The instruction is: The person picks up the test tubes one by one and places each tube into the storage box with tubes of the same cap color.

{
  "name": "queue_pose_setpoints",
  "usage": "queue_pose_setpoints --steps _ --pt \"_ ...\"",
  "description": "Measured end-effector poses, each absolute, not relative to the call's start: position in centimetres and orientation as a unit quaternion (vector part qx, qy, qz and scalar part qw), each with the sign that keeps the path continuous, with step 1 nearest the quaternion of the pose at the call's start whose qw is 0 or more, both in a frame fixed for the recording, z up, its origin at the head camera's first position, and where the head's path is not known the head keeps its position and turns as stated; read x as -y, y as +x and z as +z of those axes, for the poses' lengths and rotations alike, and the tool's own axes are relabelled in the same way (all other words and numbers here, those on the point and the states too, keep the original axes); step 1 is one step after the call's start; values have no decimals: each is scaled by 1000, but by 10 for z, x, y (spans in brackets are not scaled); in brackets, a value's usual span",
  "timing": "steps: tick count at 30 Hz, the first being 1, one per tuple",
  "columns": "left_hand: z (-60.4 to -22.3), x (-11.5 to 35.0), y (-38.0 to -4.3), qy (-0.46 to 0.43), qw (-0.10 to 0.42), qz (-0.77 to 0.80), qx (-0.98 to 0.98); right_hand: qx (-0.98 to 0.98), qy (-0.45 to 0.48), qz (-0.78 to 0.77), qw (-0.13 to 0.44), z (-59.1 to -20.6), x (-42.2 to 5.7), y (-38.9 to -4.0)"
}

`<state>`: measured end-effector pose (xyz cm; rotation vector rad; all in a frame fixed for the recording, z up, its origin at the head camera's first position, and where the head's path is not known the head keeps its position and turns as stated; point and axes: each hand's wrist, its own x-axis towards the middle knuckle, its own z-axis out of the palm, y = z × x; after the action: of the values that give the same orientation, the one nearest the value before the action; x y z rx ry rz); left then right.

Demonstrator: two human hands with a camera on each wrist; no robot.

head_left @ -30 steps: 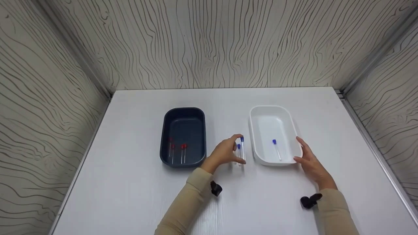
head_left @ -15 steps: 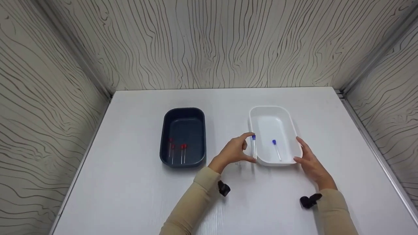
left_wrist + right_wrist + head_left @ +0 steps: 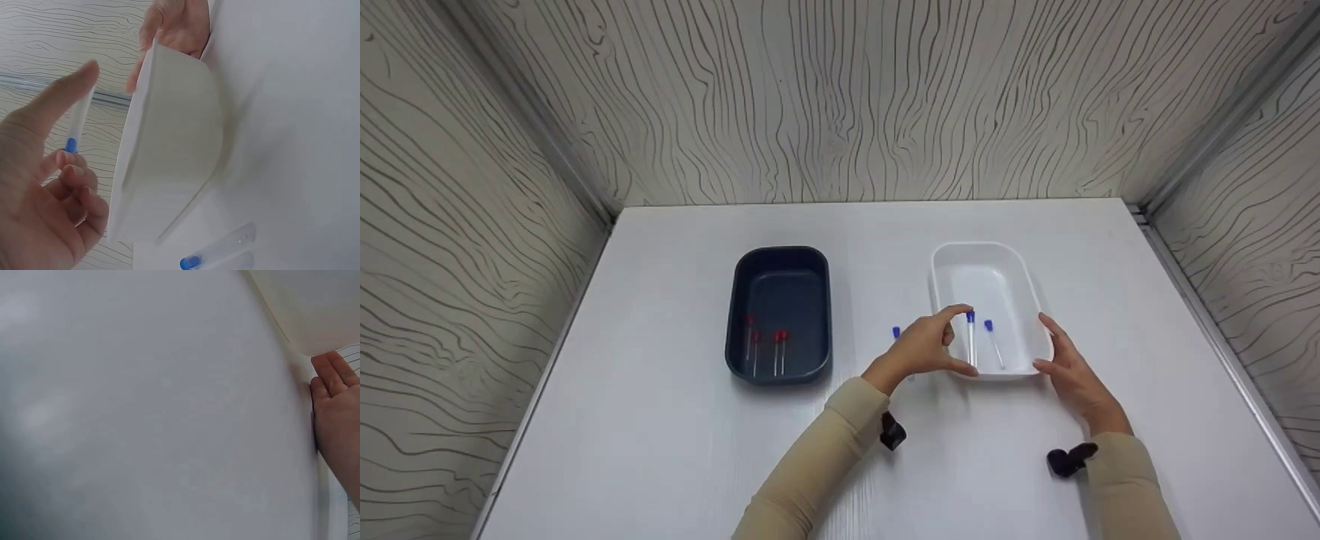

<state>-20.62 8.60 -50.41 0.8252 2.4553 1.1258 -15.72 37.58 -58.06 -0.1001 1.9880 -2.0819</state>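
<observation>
My left hand (image 3: 922,345) pinches a blue-capped test tube (image 3: 972,343) lengthwise between thumb and index finger, above the left part of the white tray (image 3: 982,274). In the left wrist view the tube (image 3: 80,121) stands between thumb tip and a fingertip, its blue cap at the finger end. Another blue-capped tube (image 3: 997,351) lies inside the tray. At the tray's front right corner my right hand (image 3: 1076,382) touches the wall with extended fingers and thumb. Two more blue-capped tubes (image 3: 219,247) lie on the table left of the tray, partly hidden by my left hand in the head view.
To the left stands a dark blue tray (image 3: 784,292) with several red-capped tubes (image 3: 778,356) in its near half. Both trays rest on a white table (image 3: 660,315), enclosed by wood-patterned panels (image 3: 840,97) at the back and sides.
My left hand has carried the pinched tube rightward, from beside the white tray to over it. Tubes on the table have come partly into view behind it. My right hand stays at the tray corner.
</observation>
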Motion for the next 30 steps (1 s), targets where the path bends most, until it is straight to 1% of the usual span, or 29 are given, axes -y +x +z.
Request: queue_pose_setpoints --steps 4,9,11,14,21,25,30 --pt "-506 -98 -205 275 156 427 -847 -690 -35 -712 127 -580 -378 -156" --pt "-509 -114 -203 276 138 463 -831 -710 -27 -691 128 -580 -378 -157" --pt "-510 -120 -203 279 128 460 -833 -718 -23 -683 133 -580 -377 -157" --pt "-512 -126 -202 272 127 451 -840 -722 -14 -678 138 -580 -376 -157" --pt "-517 -139 -203 274 118 415 -859 -710 -25 -691 131 -581 -375 -157" --pt "-520 -147 -203 260 119 404 -869 -707 -34 -694 128 -582 -376 -158" --pt "-522 -155 -204 235 134 402 -875 -697 -40 -703 134 -582 -376 -158"
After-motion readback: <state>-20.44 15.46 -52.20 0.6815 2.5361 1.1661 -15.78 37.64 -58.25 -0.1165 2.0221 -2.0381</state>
